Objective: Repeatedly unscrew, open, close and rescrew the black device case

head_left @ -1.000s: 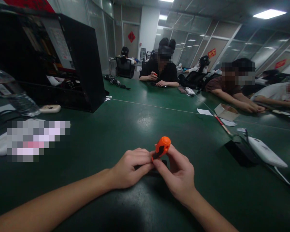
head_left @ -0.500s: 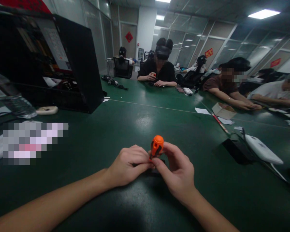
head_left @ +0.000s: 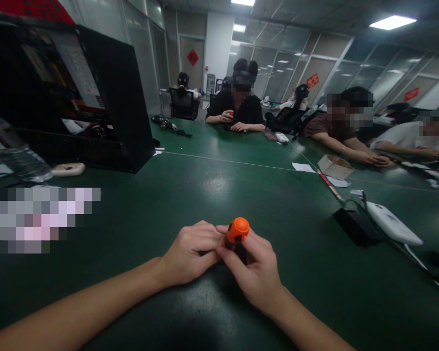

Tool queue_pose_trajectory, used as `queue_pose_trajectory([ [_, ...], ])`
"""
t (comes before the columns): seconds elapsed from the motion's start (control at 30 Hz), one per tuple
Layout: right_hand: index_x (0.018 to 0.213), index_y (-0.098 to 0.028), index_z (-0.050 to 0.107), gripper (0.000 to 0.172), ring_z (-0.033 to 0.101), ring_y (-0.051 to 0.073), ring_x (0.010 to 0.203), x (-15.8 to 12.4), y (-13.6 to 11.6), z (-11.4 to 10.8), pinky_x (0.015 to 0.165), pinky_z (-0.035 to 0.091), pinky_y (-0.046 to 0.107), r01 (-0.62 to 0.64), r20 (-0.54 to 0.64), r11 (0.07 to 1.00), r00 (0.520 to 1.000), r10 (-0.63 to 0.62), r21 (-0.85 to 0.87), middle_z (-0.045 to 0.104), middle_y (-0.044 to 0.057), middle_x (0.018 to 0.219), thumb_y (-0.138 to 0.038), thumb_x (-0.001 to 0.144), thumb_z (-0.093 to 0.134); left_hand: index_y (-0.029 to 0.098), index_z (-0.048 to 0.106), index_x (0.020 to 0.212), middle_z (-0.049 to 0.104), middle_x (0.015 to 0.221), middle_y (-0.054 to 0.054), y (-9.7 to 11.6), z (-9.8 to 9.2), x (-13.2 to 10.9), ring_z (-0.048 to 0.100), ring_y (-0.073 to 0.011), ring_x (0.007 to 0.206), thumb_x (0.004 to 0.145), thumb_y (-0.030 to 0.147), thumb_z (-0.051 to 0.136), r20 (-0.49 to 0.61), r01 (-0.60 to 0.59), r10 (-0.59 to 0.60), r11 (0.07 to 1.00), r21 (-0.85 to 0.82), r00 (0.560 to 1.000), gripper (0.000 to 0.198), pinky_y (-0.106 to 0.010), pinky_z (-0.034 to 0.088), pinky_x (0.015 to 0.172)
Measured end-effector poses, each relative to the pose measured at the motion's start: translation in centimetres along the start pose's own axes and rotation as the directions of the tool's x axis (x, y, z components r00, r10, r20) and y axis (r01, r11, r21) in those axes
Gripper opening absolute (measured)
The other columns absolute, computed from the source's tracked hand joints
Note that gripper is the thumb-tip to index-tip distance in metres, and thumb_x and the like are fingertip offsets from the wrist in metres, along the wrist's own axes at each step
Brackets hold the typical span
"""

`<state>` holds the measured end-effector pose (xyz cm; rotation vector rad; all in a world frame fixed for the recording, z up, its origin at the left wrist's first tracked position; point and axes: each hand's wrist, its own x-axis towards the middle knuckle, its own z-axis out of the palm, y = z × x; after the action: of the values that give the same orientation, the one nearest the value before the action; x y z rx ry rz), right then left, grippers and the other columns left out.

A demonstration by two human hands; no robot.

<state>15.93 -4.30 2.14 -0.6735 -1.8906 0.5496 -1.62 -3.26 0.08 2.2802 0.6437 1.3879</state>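
Screwdriver handle (head_left: 237,230): orange with black inserts, stubby, upright; rounded cap stands just above the fingers, low over the tabletop (head_left: 212,195), between both hands.
Position to grip: enclosed by the right grip from the right and front; left fingertips meet its dark lower part from the left.
Right grip (head_left: 254,270): grasping the handle, thumb crossing the front, fingers wrapped behind.
Left grip (head_left: 192,251): clenched, knuckles up, thumb and fingers pinched on a small dark part below the handle, too hidden to name.
Arms: both forearms bare, converging from the lower edge, wrists low to the tabletop.
Change from a second ago: the handle then leaned right with more of its black neck exposed; it now stands straighter and sits deeper in the right fingers, hands closer together.
Surroundings: black computer case (head_left: 124,97) and water bottle (head_left: 10,151) at left; black adapter (head_left: 354,226) and white device (head_left: 393,224) at right; other people seated along the far edge.
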Motion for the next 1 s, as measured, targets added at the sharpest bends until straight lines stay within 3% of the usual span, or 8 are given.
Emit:
queue_pose_trajectory([
  [0.13,0.128,-0.022,0.061,0.035,0.072,0.02,0.098,-0.3,0.1,-0.2,0.091,0.057,0.034,-0.048,0.072,0.998,0.996,0.045,0.044,0.074,0.006,0.102,-0.015,0.094,0.06,0.017,0.075,0.08,0.077,0.077,-0.006,-0.1,0.0,-0.1,0.07,-0.0185,0.07,0.097,0.017,0.061,-0.005,0.036,-0.036,0.999,0.029,0.999,0.022,-0.034,0.053,0.078],
  [0.23,0.141,-0.022,0.047,0.048,0.071,0.019,0.101,-0.4,0.4,-0.3,0.093,0.057,0.034,-0.028,0.099,0.997,0.995,0.021,0.069,0.072,0.008,0.111,-0.015,0.095,0.056,0.018,0.077,0.08,0.078,0.081,-0.006,-0.1,-0.1,-0.2,0.07,-0.0186,0.072,0.095,0.017,0.061,-0.004,0.043,-0.043,0.997,0.066,0.999,0.021,-0.034,0.053,0.075],
  [0.47,0.119,-0.024,0.056,0.024,0.068,0.021,0.109,-0.7,0.7,0.5,0.098,0.056,0.038,0.015,0.119,0.993,0.992,-0.029,0.115,0.07,0.009,0.114,-0.017,0.096,0.055,0.018,0.078,0.085,0.079,0.081,-0.006,-0.2,0.2,-0.4,0.072,-0.0201,0.076,0.096,0.017,0.061,-0.012,0.01,-0.009,0.998,0.055,1.0,0.02,-0.035,0.054,0.076],
  [0.57,0.119,-0.024,0.056,0.025,0.066,0.022,0.113,0.0,0.3,-0.1,0.099,0.055,0.04,0.082,0.114,0.994,0.989,-0.09,0.073,0.069,0.01,0.118,-0.015,0.096,0.053,0.018,0.075,0.08,0.077,0.077,-0.004,0.0,0.3,-0.3,0.071,-0.0185,0.074,0.096,0.015,0.06,-0.01,0.016,-0.016,0.999,0.049,1.0,0.022,-0.036,0.053,0.081],
  [0.67,0.119,-0.024,0.056,0.032,0.068,0.021,0.096,1.3,-0.1,-2.0,0.085,0.058,0.036,0.155,0.043,0.988,0.987,-0.155,-0.012,0.069,0.008,0.107,-0.02,0.089,0.065,0.018,0.075,0.083,0.077,0.08,-0.005,0.1,0.4,-0.2,0.071,-0.0192,0.08,0.096,0.015,0.061,0.037,0.018,-0.019,0.999,0.03,0.999,0.019,-0.037,0.053,0.084],
  [0.83,0.109,-0.025,0.052,0.018,0.067,0.013,0.068,2.2,0.4,-5.3,0.063,0.057,0.027,-0.011,0.036,0.998,0.999,0.009,0.068,0.071,0.001,0.088,-0.022,0.094,0.063,0.021,0.075,0.111,0.073,0.122,-0.011,-0.8,0.6,-0.6,0.067,-0.025,0.113,0.094,0.022,0.066,0.074,0.142,-0.146,0.988,0.054,0.986,0.019,-0.043,0.053,0.099],
  [0.9,0.106,-0.026,0.046,0.013,0.065,0.012,0.062,2.0,1.3,-6.1,0.055,0.056,0.026,-0.078,-0.095,0.978,0.991,0.098,0.192,0.072,0.0,0.086,-0.025,0.098,0.057,0.021,0.07,0.124,0.072,0.127,-0.012,-1.1,0.7,-0.7,0.067,-0.0262,0.116,0.092,0.028,0.071,0.112,0.228,-0.236,0.97,0.085,0.965,0.033,-0.045,0.053,0.102],
  [1.0,0.101,-0.025,0.045,0.014,0.059,0.011,0.052,1.4,2.7,-6.5,0.043,0.05,0.021,-0.133,-0.298,0.948,0.929,0.222,0.291,0.069,-0.003,0.076,-0.029,0.098,0.057,0.019,0.069,0.125,0.075,0.122,-0.012,-1.0,1.1,-0.6,0.069,-0.029,0.112,0.084,0.036,0.079,0.166,0.291,-0.312,0.947,0.139,0.936,0.045,-0.048,0.052,0.101],
])
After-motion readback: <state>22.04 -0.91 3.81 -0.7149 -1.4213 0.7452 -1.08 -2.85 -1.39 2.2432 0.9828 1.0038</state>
